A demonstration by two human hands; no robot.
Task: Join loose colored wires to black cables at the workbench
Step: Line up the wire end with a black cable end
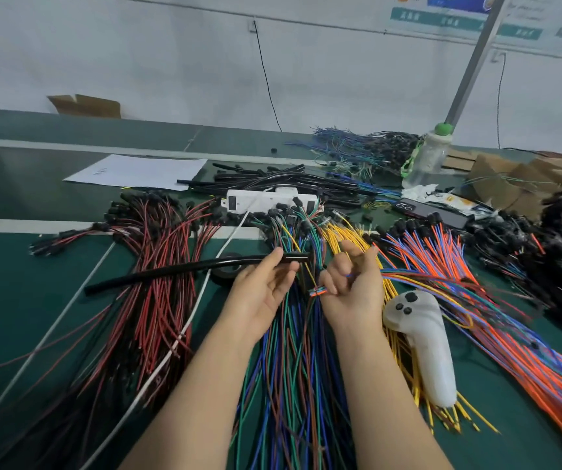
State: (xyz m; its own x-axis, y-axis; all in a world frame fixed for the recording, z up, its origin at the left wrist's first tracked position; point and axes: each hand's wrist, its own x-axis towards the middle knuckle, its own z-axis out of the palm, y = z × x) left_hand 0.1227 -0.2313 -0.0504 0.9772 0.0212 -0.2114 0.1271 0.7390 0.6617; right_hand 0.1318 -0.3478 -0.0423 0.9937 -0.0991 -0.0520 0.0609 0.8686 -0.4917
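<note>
Head view: we see the left hand [266,290] gripping a long black rubber cable [171,271] near its right end, its axis running left to centre frame. Just right of and below that end, the right hand's [357,290] fingers pinch a bunch of coloured wire tips [318,292]. Loose wires clutter the green counter [1,266] beneath, and a white plastic controller [422,344] lies at lower right.

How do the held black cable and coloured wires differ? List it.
The black cable is one thick length, the coloured wires several thin strands. The left hand grips the cable, which runs leftward; the right hand pinches the wires, which trail rightward. Both are held off the bench.
</note>
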